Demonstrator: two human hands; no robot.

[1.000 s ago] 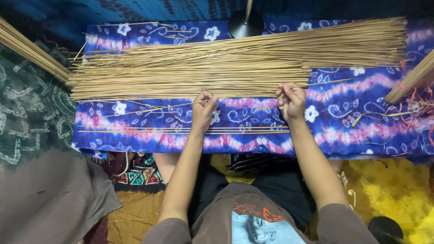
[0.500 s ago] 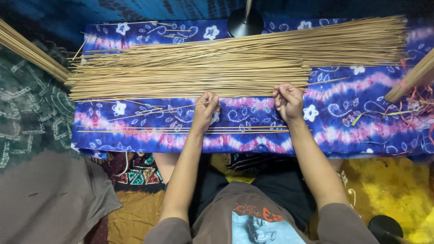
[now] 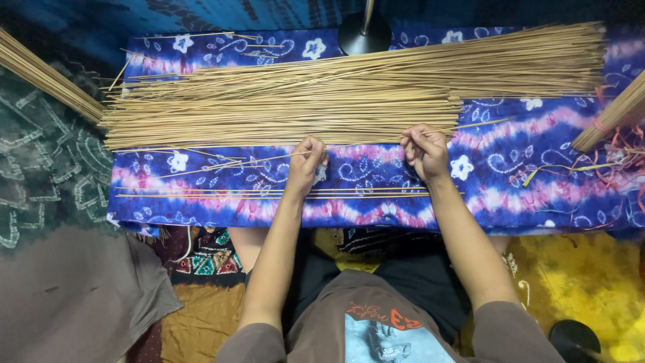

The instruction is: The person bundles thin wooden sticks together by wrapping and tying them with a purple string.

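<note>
From the head view, my left hand [image 3: 306,163] is curled nearly closed, thumb and fingertips pinched on the near end of a thin bamboo stick [image 3: 228,163] that runs out leftward across the tie-dyed cloth [image 3: 510,195]. My right hand [image 3: 425,151] is also loosely fisted, fingers bunched at the near edge of the big pile of sticks [image 3: 316,101]; I can't tell for certain whether it has one gripped or is just teasing at the ends. A small row of sorted sticks [image 3: 269,193] lies flat on the cloth just nearer to me than both hands. A dark lamp base [image 3: 364,33] stands beyond the pile, and tied bundles [image 3: 47,77] lean in at the left and right edges.

To do this well, I judge the pinch should stay light and right at the stick's end, drawing it out along its length so neighbours in the pile aren't dragged askew, and the right hand should steady the heap while the left pulls.

Against the frames half a second and a second ago, the left hand has dropped slightly toward me and now has a single stick drawn clear of the pile, angled across the cloth, where earlier its fingers were up against the pile's edge. The right hand sits in nearly the same spot. The pile and sorted row look unchanged.
</note>
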